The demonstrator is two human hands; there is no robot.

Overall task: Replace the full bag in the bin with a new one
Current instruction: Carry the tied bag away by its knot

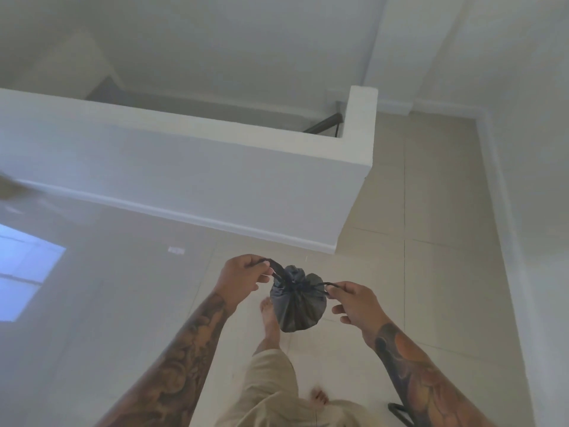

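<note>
Fingers (261,268) of left hand (238,280) pinched shut on 1 drawstring loop; right hand (354,303) pinched on the other. Small dark grey plastic rubbish bag (297,303) hanging between both, above pale tiled floor (431,241). Bag contents hidden. White half-height wall (184,174) close ahead; open floor to right. Dark object (398,411) at bottom edge cut off, unidentifiable. No legible writing.

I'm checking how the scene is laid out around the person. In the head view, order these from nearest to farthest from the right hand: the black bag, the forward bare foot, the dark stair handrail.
1. The black bag: hanging just left of the right hand, which pinches its tie.
2. The forward bare foot: on the floor tiles, beyond the bag's left edge.
3. The dark stair handrail: far up, behind the white half wall.
</note>
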